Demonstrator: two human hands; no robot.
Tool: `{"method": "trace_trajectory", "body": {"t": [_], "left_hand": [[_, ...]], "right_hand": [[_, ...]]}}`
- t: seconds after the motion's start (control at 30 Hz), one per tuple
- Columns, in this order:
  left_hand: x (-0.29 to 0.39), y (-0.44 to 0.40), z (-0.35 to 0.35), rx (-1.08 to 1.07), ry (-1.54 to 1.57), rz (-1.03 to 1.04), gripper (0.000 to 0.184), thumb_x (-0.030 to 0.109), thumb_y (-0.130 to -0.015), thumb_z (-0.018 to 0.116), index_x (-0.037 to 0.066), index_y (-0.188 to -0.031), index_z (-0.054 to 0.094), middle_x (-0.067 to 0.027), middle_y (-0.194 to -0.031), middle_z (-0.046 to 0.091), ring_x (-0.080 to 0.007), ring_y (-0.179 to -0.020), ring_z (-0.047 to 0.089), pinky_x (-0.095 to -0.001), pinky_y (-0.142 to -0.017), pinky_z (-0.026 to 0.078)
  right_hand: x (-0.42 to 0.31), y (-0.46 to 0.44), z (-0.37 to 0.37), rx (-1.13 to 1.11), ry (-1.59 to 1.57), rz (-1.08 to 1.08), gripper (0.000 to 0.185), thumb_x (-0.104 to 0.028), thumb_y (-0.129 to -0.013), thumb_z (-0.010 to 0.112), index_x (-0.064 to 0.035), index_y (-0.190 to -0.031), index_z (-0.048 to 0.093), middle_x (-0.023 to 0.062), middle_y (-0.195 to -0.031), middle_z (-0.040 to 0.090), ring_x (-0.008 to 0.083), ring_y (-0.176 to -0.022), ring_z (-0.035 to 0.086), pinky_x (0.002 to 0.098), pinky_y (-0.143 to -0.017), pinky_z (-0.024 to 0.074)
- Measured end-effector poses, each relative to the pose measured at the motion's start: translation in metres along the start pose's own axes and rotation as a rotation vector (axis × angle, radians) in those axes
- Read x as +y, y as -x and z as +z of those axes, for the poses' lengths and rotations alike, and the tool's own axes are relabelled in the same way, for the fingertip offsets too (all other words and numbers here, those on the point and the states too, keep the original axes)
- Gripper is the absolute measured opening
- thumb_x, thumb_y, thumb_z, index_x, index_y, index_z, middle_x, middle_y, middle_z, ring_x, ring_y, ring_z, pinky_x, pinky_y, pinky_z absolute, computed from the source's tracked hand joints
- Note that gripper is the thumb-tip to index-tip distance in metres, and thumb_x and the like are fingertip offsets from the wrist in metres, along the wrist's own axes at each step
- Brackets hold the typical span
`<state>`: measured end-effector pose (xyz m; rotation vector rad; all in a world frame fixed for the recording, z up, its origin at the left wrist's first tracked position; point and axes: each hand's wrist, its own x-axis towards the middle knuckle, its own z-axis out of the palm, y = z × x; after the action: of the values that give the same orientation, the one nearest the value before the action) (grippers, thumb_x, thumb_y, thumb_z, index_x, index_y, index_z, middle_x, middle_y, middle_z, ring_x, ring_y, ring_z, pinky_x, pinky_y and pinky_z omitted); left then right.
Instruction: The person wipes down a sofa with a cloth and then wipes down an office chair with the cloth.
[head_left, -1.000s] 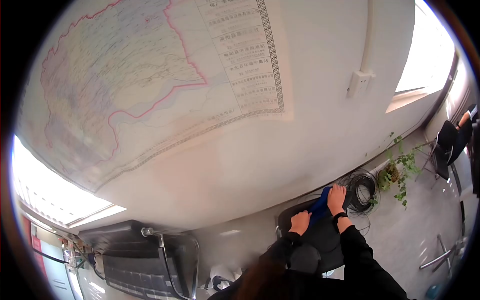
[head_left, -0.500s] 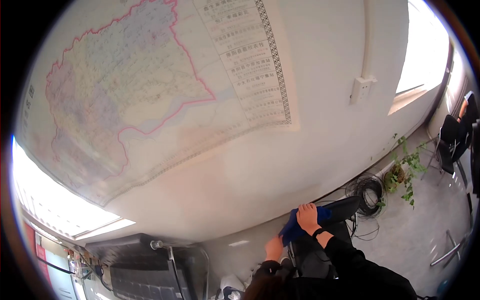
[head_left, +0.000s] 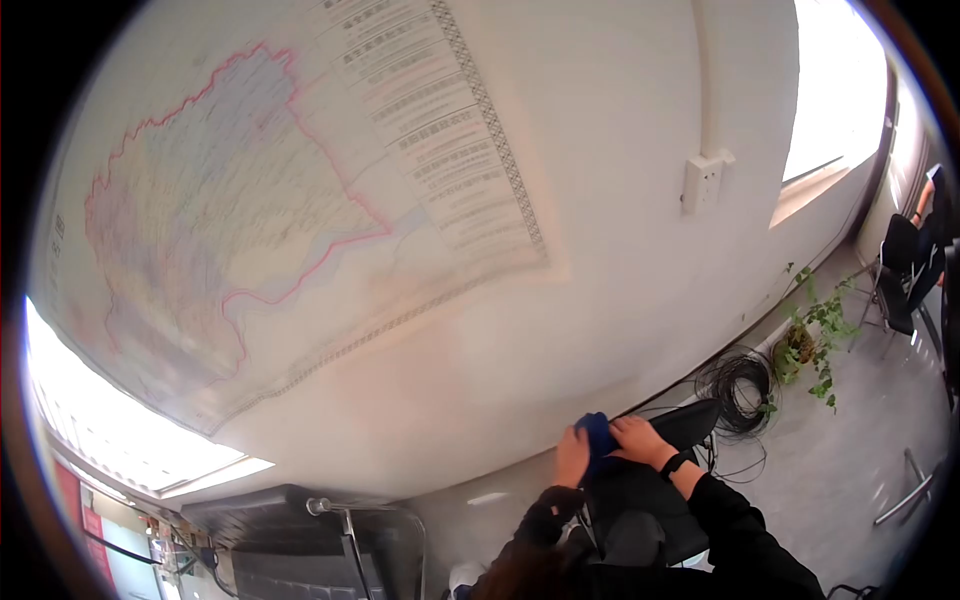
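A dark blue cloth (head_left: 598,436) is bunched at the top left part of the backrest of a black chair (head_left: 690,424). On the cloth's left side, my left hand (head_left: 572,458) has its fingers closed round the edge. From the right, my right hand (head_left: 638,441) grips the cloth with bent fingers. Both hands are close together, with the blue cloth between them. The chair's dark seat (head_left: 645,492) lies below my hands.
Coiled black cable (head_left: 738,392) and a leafy plant (head_left: 800,345) are on the floor at right. A black sofa (head_left: 290,540) is at lower left. The wall bears a map (head_left: 240,200) and a socket (head_left: 703,184). A seated person (head_left: 932,225) is at far right.
The cloth has moved left along the chair back and is now more bunched. My left hand has risen beside it, and my right hand has shifted from on top of the cloth to its right side.
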<state>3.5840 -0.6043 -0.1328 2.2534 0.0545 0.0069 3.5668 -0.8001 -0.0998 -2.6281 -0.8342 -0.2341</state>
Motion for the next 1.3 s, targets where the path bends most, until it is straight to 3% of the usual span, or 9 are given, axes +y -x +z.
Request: {"method": "trace_trajectory", "body": {"t": [0.13, 0.23, 0.27, 0.5, 0.7, 0.93, 1.1, 1.23, 1.3], "left_hand": [[0.039, 0.017, 0.044, -0.13, -0.012, 0.248, 0.031, 0.032, -0.099, 0.052, 0.001, -0.101, 0.053, -0.0301, -0.084, 0.064, -0.0502, -0.083, 0.062, -0.0563, -0.07, 0.048], [0.053, 0.038, 0.074, -0.493, -0.308, 0.375, 0.03, 0.031, -0.099, 0.052, 0.001, -0.103, 0.053, -0.0238, -0.086, 0.067, -0.0454, -0.079, 0.066, -0.0556, -0.069, 0.053], [0.046, 0.046, 0.086, -0.49, -0.296, 0.381, 0.03, 0.031, -0.099, 0.052, 0.001, -0.103, 0.053, -0.0238, -0.086, 0.067, -0.0454, -0.079, 0.066, -0.0556, -0.069, 0.053], [0.037, 0.066, 0.084, -0.404, -0.33, 0.355, 0.03, 0.035, -0.098, 0.054, 0.005, -0.104, 0.051, -0.02, -0.085, 0.068, -0.0424, -0.076, 0.068, -0.0519, -0.064, 0.055], [0.011, 0.064, 0.043, -0.259, -0.286, 0.391, 0.028, 0.035, -0.096, 0.058, 0.007, -0.097, 0.053, -0.0184, -0.083, 0.068, -0.0401, -0.076, 0.068, -0.0517, -0.062, 0.055], [-0.05, 0.082, -0.023, -0.203, -0.365, -0.01, 0.026, 0.035, -0.097, 0.054, 0.009, -0.103, 0.056, -0.0206, -0.084, 0.069, -0.0437, -0.081, 0.067, -0.057, -0.069, 0.052], [-0.119, 0.111, -0.086, -0.079, -0.312, -0.17, 0.03, 0.036, -0.097, 0.054, 0.007, -0.106, 0.057, -0.0236, -0.087, 0.069, -0.0474, -0.083, 0.065, -0.059, -0.07, 0.05], [-0.15, 0.117, -0.114, -0.074, -0.386, -0.241, 0.033, 0.035, -0.098, 0.051, 0.006, -0.113, 0.06, -0.0238, -0.096, 0.069, -0.0439, -0.092, 0.066, -0.0537, -0.077, 0.052], [-0.149, 0.118, -0.113, -0.075, -0.367, -0.243, 0.035, 0.035, -0.098, 0.052, 0.003, -0.11, 0.061, -0.0243, -0.096, 0.069, -0.0439, -0.09, 0.066, -0.0547, -0.075, 0.051]], "right_hand": [[0.049, 0.034, -0.024, -0.033, 0.03, 0.087, 0.055, -0.028, -0.065, 0.081, -0.0025, -0.109, 0.062, 0.0122, -0.103, 0.061, 0.0326, -0.102, 0.06, 0.0416, -0.09, 0.0475], [0.081, 0.07, -0.051, -0.063, 0.105, 0.204, 0.057, -0.026, -0.062, 0.083, -0.0037, -0.11, 0.06, 0.0116, -0.104, 0.059, 0.0327, -0.105, 0.057, 0.041, -0.091, 0.0459], [0.093, 0.082, -0.056, -0.096, 0.091, 0.246, 0.065, -0.03, -0.066, 0.084, -0.0095, -0.122, 0.058, 0.0105, -0.108, 0.059, 0.032, -0.106, 0.057, 0.0424, -0.094, 0.0436], [0.121, 0.109, -0.056, -0.047, 0.125, 0.436, 0.069, -0.034, -0.059, 0.089, -0.0118, -0.116, 0.058, 0.0109, -0.108, 0.057, 0.0344, -0.108, 0.055, 0.044, -0.094, 0.042], [0.088, 0.085, -0.043, -0.159, 0.283, 0.513, 0.075, -0.055, -0.063, 0.083, -0.0068, -0.116, 0.058, 0.014, -0.108, 0.057, 0.0349, -0.113, 0.051, 0.0499, -0.097, 0.039], [0.016, 0.023, -0.008, -0.217, 0.282, 0.249, 0.069, -0.052, -0.07, 0.079, -0.0062, -0.117, 0.057, 0.0143, -0.111, 0.059, 0.035, -0.11, 0.055, 0.0461, -0.097, 0.0408], [-0.058, -0.025, 0.036, -0.207, 0.222, 0.107, 0.061, -0.048, -0.071, 0.079, -0.009, -0.113, 0.06, 0.0118, -0.105, 0.061, 0.0327, -0.107, 0.057, 0.0444, -0.093, 0.0418], [-0.079, -0.046, 0.077, -0.239, 0.226, 0.029, 0.055, -0.045, -0.074, 0.078, -0.0113, -0.115, 0.061, 0.012, -0.107, 0.061, 0.0305, -0.105, 0.058, 0.0437, -0.09, 0.0433], [-0.077, -0.047, 0.085, -0.233, 0.143, 0.006, 0.046, -0.041, -0.074, 0.078, -0.0121, -0.106, 0.062, 0.0086, -0.101, 0.062, 0.0291, -0.104, 0.059, 0.042, -0.092, 0.0429]]}}
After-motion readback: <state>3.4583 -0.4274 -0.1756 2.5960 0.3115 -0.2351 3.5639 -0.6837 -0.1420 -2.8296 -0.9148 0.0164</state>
